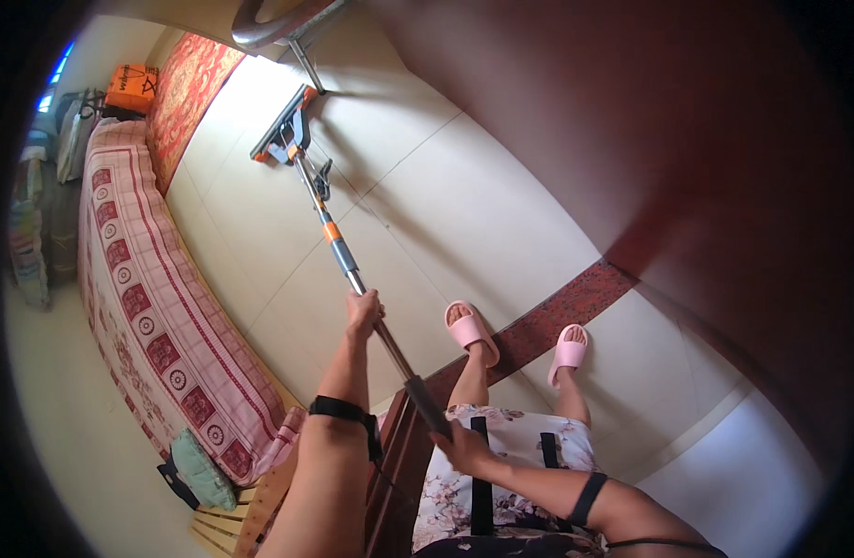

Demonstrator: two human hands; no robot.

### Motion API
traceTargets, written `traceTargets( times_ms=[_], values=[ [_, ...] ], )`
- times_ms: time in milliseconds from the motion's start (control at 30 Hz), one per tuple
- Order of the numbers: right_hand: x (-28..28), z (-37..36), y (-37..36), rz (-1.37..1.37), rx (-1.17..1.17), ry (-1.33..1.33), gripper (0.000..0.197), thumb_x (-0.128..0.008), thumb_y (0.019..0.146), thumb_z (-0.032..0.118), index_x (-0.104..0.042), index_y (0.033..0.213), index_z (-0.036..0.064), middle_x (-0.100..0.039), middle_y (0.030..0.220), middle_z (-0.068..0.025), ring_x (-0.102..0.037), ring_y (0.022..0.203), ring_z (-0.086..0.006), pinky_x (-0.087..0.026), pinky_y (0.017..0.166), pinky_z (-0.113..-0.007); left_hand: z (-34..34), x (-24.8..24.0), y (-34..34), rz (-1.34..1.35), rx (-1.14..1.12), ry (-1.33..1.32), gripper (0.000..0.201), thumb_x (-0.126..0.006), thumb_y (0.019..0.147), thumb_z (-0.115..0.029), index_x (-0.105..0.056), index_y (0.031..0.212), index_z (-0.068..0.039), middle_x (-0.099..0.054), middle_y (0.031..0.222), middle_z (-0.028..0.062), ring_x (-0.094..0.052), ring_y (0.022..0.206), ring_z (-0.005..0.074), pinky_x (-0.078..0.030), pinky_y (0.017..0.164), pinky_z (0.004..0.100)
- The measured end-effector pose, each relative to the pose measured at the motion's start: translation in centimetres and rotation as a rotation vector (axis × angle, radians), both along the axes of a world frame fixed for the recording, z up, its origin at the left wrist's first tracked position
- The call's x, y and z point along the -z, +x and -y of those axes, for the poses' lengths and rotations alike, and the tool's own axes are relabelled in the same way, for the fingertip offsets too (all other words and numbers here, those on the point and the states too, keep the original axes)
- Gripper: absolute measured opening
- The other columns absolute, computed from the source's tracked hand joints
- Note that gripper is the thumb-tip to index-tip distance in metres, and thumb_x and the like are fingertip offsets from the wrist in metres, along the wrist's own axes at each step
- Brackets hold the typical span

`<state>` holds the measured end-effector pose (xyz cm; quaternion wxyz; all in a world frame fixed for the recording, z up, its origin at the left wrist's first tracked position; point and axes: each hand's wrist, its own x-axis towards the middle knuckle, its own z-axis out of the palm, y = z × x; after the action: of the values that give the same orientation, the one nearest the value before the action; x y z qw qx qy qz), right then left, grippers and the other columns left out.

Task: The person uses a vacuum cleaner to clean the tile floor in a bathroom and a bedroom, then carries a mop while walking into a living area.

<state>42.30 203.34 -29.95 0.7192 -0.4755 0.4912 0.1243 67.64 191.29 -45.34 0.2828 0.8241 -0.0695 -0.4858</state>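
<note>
A long-handled sponge mop point(324, 219) slants across the view, its wide grey-and-orange head point(285, 128) resting on the pale tiled floor at the upper left. My left hand point(363, 312) is closed round the metal pole about midway along. Lower down, my right hand point(464, 448) wraps the dark grip at the pole's end, close to my floral clothing. A wire lever and dark clip sit on the pole just below the mop head.
A bed point(157, 307) with a pink patterned cover runs along the left, a green cushion point(201, 468) at its near end. A chair leg point(306, 67) stands beside the mop head. A dark red door point(631, 121) fills the right. My pink slippers straddle a reddish stone threshold point(566, 305).
</note>
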Motion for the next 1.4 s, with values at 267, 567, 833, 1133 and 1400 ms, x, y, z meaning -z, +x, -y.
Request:
traceTargets(
  times_ms=[267,567,833,1133,1400],
  values=[
    [-5.4,0.4,-14.5,-0.230,0.031,-0.020,0.038,-0.054,0.079,0.039,-0.050,0.082,0.0018,-0.056,0.065,-0.0204,-0.057,0.063,-0.0371,-0.043,0.055,-0.042,-3.2,-2.5,-14.8,-0.038,-0.105,0.053,0.015,-0.048,0.075,-0.004,-0.040,0.062,-0.005,-0.041,0.048,0.0038,-0.044,0.037,0.0162,-0.040,0.034,0.0301],
    [-10.4,0.7,-23.8,-0.305,0.065,-0.127,0.034,-0.060,0.075,0.031,-0.050,0.073,-0.0009,-0.053,0.062,-0.0226,-0.055,0.061,-0.0399,-0.042,0.052,-0.042,-2.3,-6.5,-25.1,-0.318,-0.121,-0.210,0.010,-0.051,0.076,-0.007,-0.042,0.072,-0.004,-0.045,0.051,0.0049,-0.049,0.041,0.0177,-0.043,0.038,0.0288],
    [-3.2,14.7,-18.3,-0.060,0.257,-0.368,0.032,-0.052,0.081,0.032,-0.048,0.083,0.0002,-0.051,0.061,-0.0172,-0.055,0.058,-0.0332,-0.042,0.051,-0.039,14.4,-2.1,-18.2,-0.362,0.011,-0.332,0.020,-0.052,0.080,-0.014,-0.042,0.073,0.001,-0.049,0.057,0.0095,-0.056,0.047,0.0232,-0.050,0.044,0.0342],
    [-4.5,8.5,-20.3,-0.168,0.164,-0.248,0.029,-0.048,0.085,0.029,-0.050,0.089,0.0001,-0.056,0.065,-0.0169,-0.057,0.062,-0.0340,-0.044,0.058,-0.040,9.8,-1.1,-20.1,-0.177,0.158,-0.134,0.015,-0.048,0.075,-0.009,-0.037,0.081,-0.001,-0.047,0.057,0.0092,-0.053,0.045,0.0225,-0.050,0.041,0.0361],
    [-13.0,-2.7,-32.6,-0.299,0.141,-0.010,0.026,-0.048,0.086,0.028,-0.047,0.080,0.0026,-0.051,0.052,-0.0040,-0.051,0.042,-0.0115,-0.041,0.041,-0.027,-4.0,-5.0,-33.3,0.097,0.401,-0.026,0.036,-0.060,0.074,-0.023,-0.040,0.090,0.003,-0.053,0.071,0.0142,-0.056,0.065,0.0251,-0.046,0.055,0.0366]
  ],
)
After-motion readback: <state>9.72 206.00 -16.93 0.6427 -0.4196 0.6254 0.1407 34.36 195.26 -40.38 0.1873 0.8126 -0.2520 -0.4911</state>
